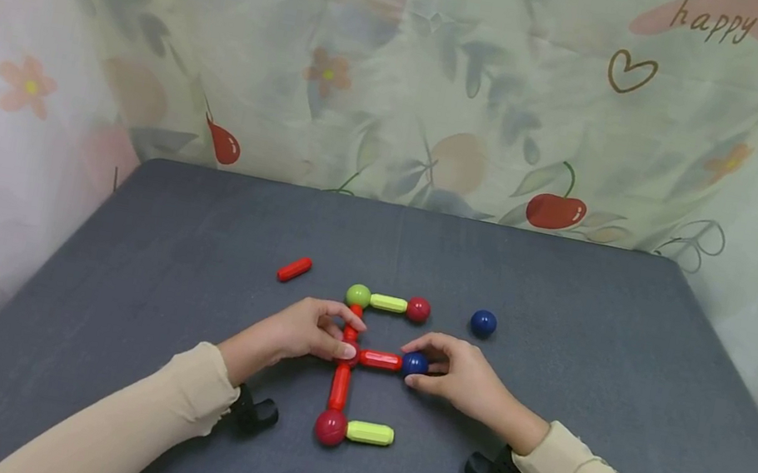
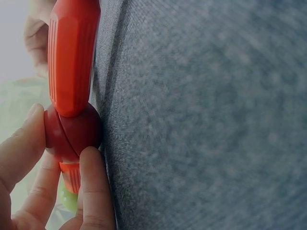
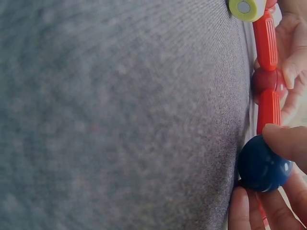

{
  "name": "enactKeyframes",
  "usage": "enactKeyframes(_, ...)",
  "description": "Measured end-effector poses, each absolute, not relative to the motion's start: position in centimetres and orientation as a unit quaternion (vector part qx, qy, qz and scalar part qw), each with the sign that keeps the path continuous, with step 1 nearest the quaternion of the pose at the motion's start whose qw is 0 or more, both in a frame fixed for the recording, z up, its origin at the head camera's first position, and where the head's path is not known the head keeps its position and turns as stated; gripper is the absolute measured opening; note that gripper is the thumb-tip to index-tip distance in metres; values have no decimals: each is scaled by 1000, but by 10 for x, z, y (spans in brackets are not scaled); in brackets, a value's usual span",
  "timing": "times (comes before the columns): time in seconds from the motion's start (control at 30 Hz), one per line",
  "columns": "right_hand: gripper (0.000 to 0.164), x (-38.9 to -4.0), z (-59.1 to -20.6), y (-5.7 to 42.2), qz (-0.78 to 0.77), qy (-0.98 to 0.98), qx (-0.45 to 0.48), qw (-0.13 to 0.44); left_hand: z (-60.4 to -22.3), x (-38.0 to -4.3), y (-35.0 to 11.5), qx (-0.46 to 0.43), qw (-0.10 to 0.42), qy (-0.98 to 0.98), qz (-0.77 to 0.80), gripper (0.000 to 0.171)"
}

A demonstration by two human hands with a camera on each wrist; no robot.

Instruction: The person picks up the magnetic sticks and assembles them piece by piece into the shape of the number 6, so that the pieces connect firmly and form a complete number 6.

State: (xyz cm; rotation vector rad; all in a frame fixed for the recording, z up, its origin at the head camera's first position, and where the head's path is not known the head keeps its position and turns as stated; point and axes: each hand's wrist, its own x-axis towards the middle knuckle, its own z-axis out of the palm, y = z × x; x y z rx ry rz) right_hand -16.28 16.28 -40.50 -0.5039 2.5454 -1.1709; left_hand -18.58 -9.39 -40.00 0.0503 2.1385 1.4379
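An E-shaped figure of rods and balls lies on the table. My left hand (image 1: 313, 330) pinches the red ball (image 2: 74, 132) at its middle joint between thumb and fingers. With thumb and fingers my right hand (image 1: 464, 377) holds a blue ball (image 3: 265, 163) at the end of the middle red rod (image 1: 380, 360). Red rods run up to a green ball (image 1: 358, 295) and down to a larger red ball (image 1: 331, 428). From the green ball a yellow-green rod (image 1: 387, 303) leads to a red ball (image 1: 418, 309); another yellow-green rod (image 1: 370, 434) sticks out at the bottom.
A loose red rod (image 1: 294, 269) lies beyond my left hand, and a second blue ball (image 1: 483, 323) sits beyond my right. The dark grey table (image 1: 566, 295) is bordered by a patterned curtain (image 1: 421, 83) at the back and sides.
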Motion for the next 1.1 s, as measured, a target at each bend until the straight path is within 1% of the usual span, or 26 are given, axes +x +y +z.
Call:
enactKeyframes(0.4,31,-163,-404,163,-398,890,-165,150,-399,-186,-92,16,280,796,537,35)
enactKeyframes(0.87,29,-170,-402,162,-393,888,-161,175,-398,-184,-93,15,277,797,536,36)
enactKeyframes(1.1,30,-174,-401,164,-394,886,-156,190,-397,-184,-93,16,279,797,535,36)
